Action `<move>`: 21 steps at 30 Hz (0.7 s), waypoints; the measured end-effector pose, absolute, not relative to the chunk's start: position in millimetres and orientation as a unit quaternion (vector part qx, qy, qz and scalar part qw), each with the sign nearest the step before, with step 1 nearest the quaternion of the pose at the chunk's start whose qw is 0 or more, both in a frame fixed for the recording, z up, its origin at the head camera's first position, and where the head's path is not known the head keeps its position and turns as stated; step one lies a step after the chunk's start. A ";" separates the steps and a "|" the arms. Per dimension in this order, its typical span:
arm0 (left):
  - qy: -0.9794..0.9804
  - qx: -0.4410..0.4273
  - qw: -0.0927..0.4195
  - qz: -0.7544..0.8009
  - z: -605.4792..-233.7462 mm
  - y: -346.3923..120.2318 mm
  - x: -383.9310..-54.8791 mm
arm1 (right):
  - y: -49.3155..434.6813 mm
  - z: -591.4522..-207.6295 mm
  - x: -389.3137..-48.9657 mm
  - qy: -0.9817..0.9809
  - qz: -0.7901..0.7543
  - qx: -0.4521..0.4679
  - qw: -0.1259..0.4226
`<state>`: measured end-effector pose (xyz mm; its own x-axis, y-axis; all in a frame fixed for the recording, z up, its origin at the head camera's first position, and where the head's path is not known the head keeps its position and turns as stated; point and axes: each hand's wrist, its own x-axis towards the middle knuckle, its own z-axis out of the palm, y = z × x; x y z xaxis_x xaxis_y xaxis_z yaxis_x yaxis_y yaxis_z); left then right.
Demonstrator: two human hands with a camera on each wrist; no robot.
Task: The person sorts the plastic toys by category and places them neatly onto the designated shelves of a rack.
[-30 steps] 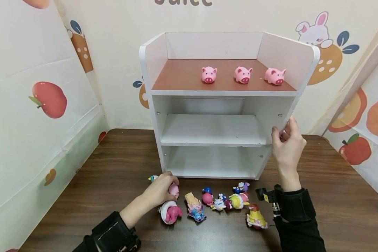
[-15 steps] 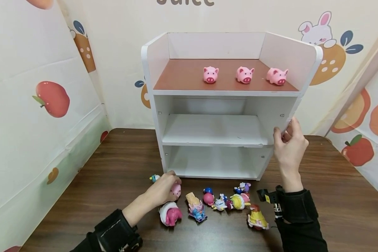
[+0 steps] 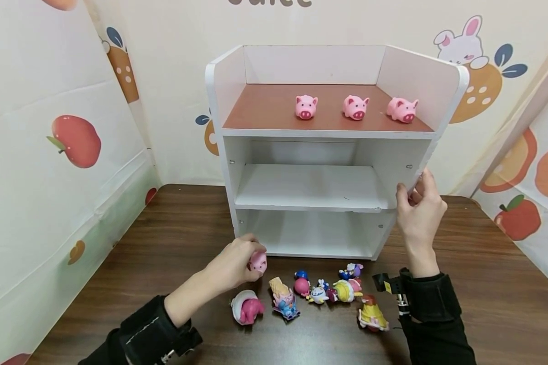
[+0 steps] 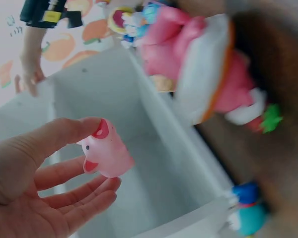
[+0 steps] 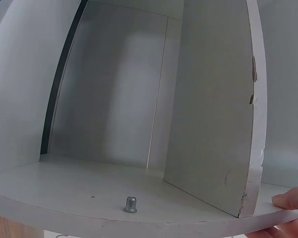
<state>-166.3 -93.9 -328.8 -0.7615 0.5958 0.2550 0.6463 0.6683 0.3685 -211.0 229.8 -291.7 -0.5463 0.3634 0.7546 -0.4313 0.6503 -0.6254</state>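
In the head view my left hand (image 3: 232, 261) pinches a small pink toy pig (image 3: 258, 262) in front of the shelf's lower left corner. The left wrist view shows the pig (image 4: 109, 151) between thumb and fingertips, with its snout against the thumb. My right hand (image 3: 421, 215) grips the front edge of the white shelf unit's (image 3: 328, 135) right side panel, and in the right wrist view its thumb (image 5: 290, 198) lies on that panel's inner face. Three similar pink pigs (image 3: 306, 107) stand in a row on the brown top shelf (image 3: 260, 109).
Several figurines lie in front of the shelf: a pink one with a white part (image 3: 247, 307), a blue one with a cone (image 3: 284, 299), a yellow-dressed one (image 3: 372, 314) and a cluster near the right (image 3: 345, 291). A blue-and-teal toy (image 4: 251, 215) shows in the left wrist view.
My left hand has lifted the pig from beside the pink figurine and moved it slightly toward the shelf. The right hand keeps its grip on the side panel.
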 end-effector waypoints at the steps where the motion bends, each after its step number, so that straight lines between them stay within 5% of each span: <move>1: -0.911 -0.343 0.057 -0.221 -323.6 -93.5 -164.6 | 229.7 -291.7 -211.0 -0.774 0.418 0.022 0.476; 21: -0.894 -0.404 0.040 -0.189 -190.3 -86.9 -135.6 | 230.3 -291.7 -210.6 -0.772 0.418 0.026 0.477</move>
<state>-135.6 -86.9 -190.3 -0.6702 0.7075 0.2242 0.7376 0.6018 0.3062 -210.6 230.3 -291.7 -0.5428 0.3592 0.7592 -0.4392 0.6491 -0.6211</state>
